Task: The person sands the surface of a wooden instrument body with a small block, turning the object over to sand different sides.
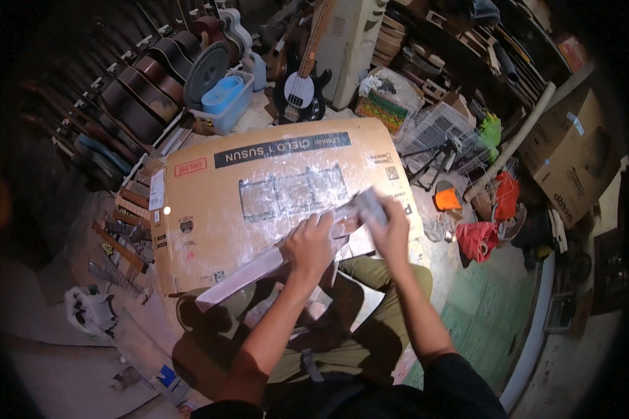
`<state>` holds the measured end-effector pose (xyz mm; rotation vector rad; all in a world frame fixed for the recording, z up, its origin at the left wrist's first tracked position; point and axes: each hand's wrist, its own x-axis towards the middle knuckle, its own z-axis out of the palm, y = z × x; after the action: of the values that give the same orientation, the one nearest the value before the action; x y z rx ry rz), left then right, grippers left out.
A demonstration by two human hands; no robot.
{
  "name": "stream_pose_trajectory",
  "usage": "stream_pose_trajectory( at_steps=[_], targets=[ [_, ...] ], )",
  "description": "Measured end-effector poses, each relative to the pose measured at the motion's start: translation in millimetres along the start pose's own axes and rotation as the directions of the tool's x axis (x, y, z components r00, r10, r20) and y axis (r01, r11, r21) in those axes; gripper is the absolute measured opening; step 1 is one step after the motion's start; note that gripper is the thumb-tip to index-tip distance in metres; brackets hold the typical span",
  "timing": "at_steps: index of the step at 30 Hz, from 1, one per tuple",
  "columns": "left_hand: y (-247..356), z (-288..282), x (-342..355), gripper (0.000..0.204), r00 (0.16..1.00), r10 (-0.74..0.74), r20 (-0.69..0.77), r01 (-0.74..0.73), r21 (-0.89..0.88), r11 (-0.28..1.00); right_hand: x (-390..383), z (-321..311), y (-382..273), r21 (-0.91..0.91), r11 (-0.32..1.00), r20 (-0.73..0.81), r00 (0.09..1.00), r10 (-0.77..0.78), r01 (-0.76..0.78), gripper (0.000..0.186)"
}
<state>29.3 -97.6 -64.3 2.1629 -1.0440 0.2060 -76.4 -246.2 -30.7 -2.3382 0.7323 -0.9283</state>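
My left hand (310, 244) is closed round a long, pale guitar neck (244, 278), which slants from lower left up to the right above my lap. Dust seems to whiten its flat face, and brown wood shows near its upper right end. In my right hand (393, 230) is a grey sanding block (371, 208), held against or just over that upper end; motion blurs it, so contact is unclear. Beneath and beyond both hands lies a large, flat cardboard box (210, 248), scuffed with white dust.
Several guitars (136, 91) stand in a row at far left, beside a blue plastic tub (229, 112). A black electric bass (300, 94) leans behind the box. A wire rack (444, 129), an orange cup (446, 197) and a red bag (476, 239) sit at right.
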Motion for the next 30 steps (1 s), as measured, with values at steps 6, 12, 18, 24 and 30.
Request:
stream_pose_trajectory(
  at_steps=[6,12,18,24,30],
  targets=[
    [-6,12,-10,0.025,0.998,0.033,-0.049,-0.033,0.004,0.999,5,-19,-21,-0.03,0.997,0.151,0.986,-0.065,0.07,0.047],
    [17,13,-14,0.029,0.998,0.053,-0.018,-0.053,-0.044,0.998,22,-32,29,0.076,0.959,0.207,0.945,0.251,-0.272,0.045],
    [7,9,-10,0.03,0.998,0.054,-0.039,-0.055,-0.04,0.998,14,-18,15,0.132,0.972,0.093,0.979,0.182,-0.193,0.044],
    [-1,0,-2,0.032,0.999,0.031,-0.044,-0.032,-0.008,0.999,-29,-7,-36,-0.035,0.999,0.007,1.0,0.006,-0.006,0.042],
    [-3,-6,5,0.032,0.999,0.03,-0.035,-0.03,0.014,0.999,-31,3,-14,0.032,0.988,-0.046,0.987,0.151,-0.149,0.041]
  ],
)
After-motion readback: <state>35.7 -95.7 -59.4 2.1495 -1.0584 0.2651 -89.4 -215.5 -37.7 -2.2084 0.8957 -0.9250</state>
